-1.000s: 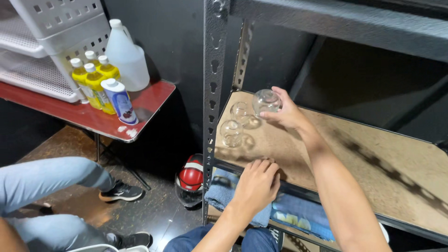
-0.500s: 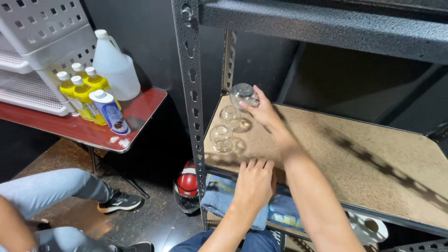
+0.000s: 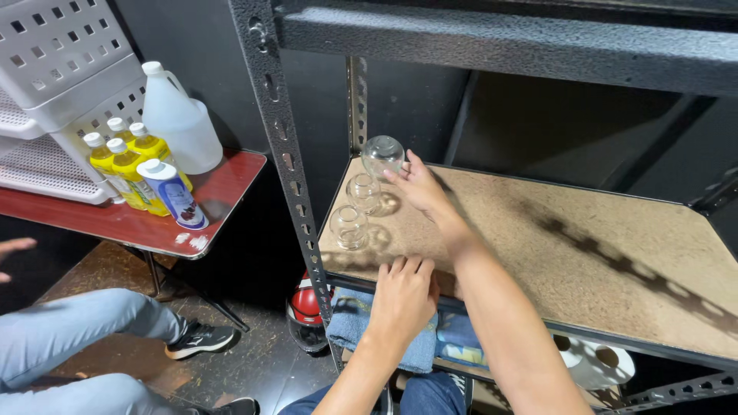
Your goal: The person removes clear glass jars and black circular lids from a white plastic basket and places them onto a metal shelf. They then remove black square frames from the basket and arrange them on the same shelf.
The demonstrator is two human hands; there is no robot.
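Right hand (image 3: pixel 419 184) has its grip closed on a clear round glass jar (image 3: pixel 382 154), fingertips on the jar's right side, jar at the back left corner of the shelf board (image 3: pixel 584 253). Can't tell whether the jar is resting on the board or just above it. Two more clear glass jars stand in a line in front of it along the left edge: the middle jar (image 3: pixel 363 192) just beside the held one, the front jar (image 3: pixel 349 227) near the front edge. All three close together, each apart from the next.

Left hand (image 3: pixel 403 296) lies flat, fingers together, palm down over the shelf's front rail, covering part of a blue cloth (image 3: pixel 355 327) that hangs just below the board. Nothing clamped in it.

Shelving is dark metal with a slotted upright post (image 3: pixel 288 165) at the front left corner. Below the board: a red and white helmet (image 3: pixel 306 303) on the floor, a white tape roll (image 3: pixel 596 367) to the right.

Left of the rack, a red tabletop (image 3: pixel 223 180) carries a white plastic jug (image 3: pixel 177 115), three yellow bottles (image 3: pixel 123 157), a blue and white bottle (image 3: pixel 171 192) and a white perforated basket unit (image 3: pixel 54 61). Another person's legs in light jeans (image 3: pixel 73 338) and a dark sneaker (image 3: pixel 201 338) at lower left.
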